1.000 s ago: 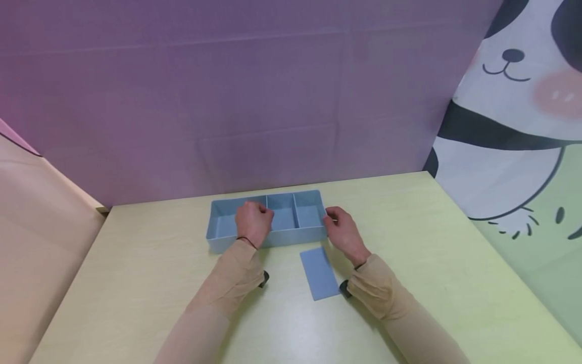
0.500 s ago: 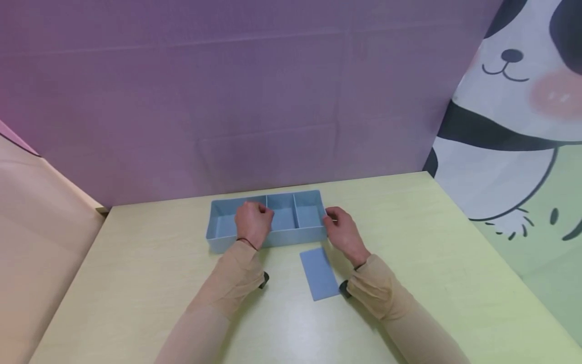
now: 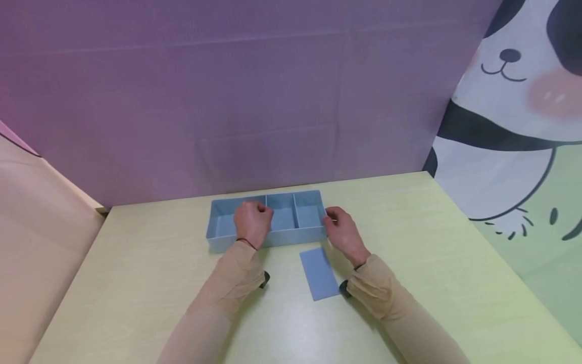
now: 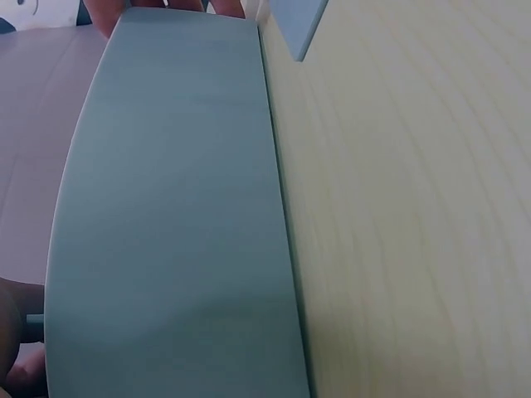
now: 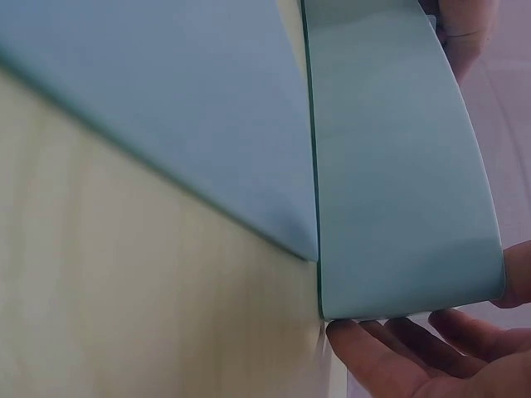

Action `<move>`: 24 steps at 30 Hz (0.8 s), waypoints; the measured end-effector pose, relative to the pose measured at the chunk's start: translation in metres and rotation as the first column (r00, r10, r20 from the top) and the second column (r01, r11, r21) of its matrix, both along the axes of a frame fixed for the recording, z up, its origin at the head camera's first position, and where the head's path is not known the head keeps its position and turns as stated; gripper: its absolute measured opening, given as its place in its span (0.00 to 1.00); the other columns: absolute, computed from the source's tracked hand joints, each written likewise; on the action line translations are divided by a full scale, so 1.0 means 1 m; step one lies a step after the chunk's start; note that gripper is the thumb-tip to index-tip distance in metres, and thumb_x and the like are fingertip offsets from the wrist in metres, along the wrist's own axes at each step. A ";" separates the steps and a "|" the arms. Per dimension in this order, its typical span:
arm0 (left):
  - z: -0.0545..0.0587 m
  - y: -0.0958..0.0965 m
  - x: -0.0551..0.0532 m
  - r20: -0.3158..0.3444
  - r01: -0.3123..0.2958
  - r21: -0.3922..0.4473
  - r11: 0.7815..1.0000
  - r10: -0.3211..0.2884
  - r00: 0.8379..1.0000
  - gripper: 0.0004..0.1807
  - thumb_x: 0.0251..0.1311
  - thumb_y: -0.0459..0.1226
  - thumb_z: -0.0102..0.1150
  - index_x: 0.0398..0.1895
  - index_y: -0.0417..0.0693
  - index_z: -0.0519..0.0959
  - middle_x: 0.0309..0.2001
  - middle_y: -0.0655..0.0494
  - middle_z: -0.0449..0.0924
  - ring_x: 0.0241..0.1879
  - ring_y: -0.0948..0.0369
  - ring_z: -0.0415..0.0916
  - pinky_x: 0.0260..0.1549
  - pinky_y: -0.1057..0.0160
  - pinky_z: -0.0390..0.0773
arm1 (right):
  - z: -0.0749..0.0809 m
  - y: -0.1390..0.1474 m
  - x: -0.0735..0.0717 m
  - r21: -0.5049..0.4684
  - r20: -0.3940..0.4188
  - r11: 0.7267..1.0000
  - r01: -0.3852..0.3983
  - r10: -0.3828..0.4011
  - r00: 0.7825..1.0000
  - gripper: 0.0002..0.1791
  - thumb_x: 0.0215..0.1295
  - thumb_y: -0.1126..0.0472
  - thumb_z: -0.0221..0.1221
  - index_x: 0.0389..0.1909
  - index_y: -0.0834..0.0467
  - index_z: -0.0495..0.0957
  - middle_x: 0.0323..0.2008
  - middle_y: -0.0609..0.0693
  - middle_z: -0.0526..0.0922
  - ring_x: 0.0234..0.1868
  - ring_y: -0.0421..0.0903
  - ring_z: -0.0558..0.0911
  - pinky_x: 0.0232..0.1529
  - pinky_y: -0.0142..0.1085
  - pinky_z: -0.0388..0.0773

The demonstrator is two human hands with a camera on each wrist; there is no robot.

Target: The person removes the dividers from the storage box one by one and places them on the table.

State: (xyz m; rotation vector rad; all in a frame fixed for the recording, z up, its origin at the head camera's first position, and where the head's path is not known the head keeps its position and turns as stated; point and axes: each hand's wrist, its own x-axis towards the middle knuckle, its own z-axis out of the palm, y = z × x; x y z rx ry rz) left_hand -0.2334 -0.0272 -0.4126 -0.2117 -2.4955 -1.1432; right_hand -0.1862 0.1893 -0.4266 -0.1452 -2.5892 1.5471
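A long blue divided box (image 3: 297,236) sits on the table, its long side facing me. One divider (image 3: 296,211) stands across its right part. My left hand (image 3: 252,222) is over the box's middle and pinches the top of another thin blue divider (image 4: 34,327), which shows just above the rim in the left wrist view. My right hand (image 3: 346,233) grips the box's right end, fingers (image 5: 373,356) against the end wall and thumb (image 5: 518,274) at the rim. A flat blue rectangular panel (image 3: 320,274) lies in front of the box, near the right wrist.
The pale wooden table (image 3: 150,283) extends around the box. Behind it rises a purple cloth backdrop (image 3: 273,101), close to the box's back. A panda-print wall covering (image 3: 504,172) borders the right side.
Both hands keep nearly the same places. The left hand has shifted very slightly to the left; the box and flat panel have not moved.
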 end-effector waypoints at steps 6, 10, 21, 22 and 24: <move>-0.002 0.000 -0.001 -0.014 -0.030 0.005 1.000 0.030 0.999 0.14 0.50 0.31 0.56 0.08 0.46 0.79 0.09 0.56 0.72 0.14 0.55 0.69 0.24 0.54 0.72 | -0.001 0.000 0.000 -0.009 -0.001 1.000 0.001 -0.001 1.000 0.19 0.71 0.62 0.47 0.57 0.69 0.69 0.55 0.65 0.75 0.55 0.57 0.76 0.48 0.46 0.77; -0.002 0.001 -0.001 -0.002 -0.047 0.007 0.999 0.047 0.999 0.12 0.49 0.32 0.56 0.12 0.46 0.82 0.11 0.55 0.75 0.18 0.53 0.74 0.29 0.51 0.75 | -0.001 0.000 -0.001 -0.009 0.003 1.000 0.003 -0.003 1.000 0.19 0.71 0.62 0.47 0.58 0.69 0.69 0.55 0.65 0.74 0.55 0.57 0.75 0.47 0.45 0.77; 0.000 -0.001 -0.002 0.020 -0.033 0.021 0.999 0.032 0.999 0.13 0.52 0.32 0.56 0.11 0.46 0.81 0.11 0.55 0.74 0.16 0.54 0.71 0.29 0.52 0.74 | 0.000 -0.001 0.000 0.001 0.004 1.000 0.009 -0.009 1.000 0.19 0.71 0.62 0.48 0.57 0.68 0.70 0.55 0.64 0.75 0.55 0.56 0.76 0.46 0.44 0.78; 0.000 -0.001 -0.002 0.023 -0.031 0.019 0.999 0.031 0.999 0.14 0.51 0.32 0.57 0.11 0.46 0.81 0.10 0.56 0.73 0.15 0.55 0.70 0.28 0.53 0.73 | 0.000 -0.001 0.000 0.000 0.004 1.000 0.006 -0.006 1.000 0.19 0.71 0.62 0.48 0.57 0.68 0.70 0.55 0.65 0.75 0.55 0.57 0.76 0.46 0.44 0.78; 0.002 -0.002 -0.002 0.025 -0.028 0.015 0.999 0.028 0.999 0.15 0.51 0.32 0.57 0.08 0.47 0.79 0.08 0.57 0.71 0.13 0.57 0.67 0.25 0.55 0.71 | 0.000 -0.001 0.000 0.002 0.004 1.000 0.007 -0.007 1.000 0.19 0.71 0.61 0.48 0.57 0.68 0.70 0.55 0.64 0.75 0.54 0.56 0.76 0.45 0.44 0.78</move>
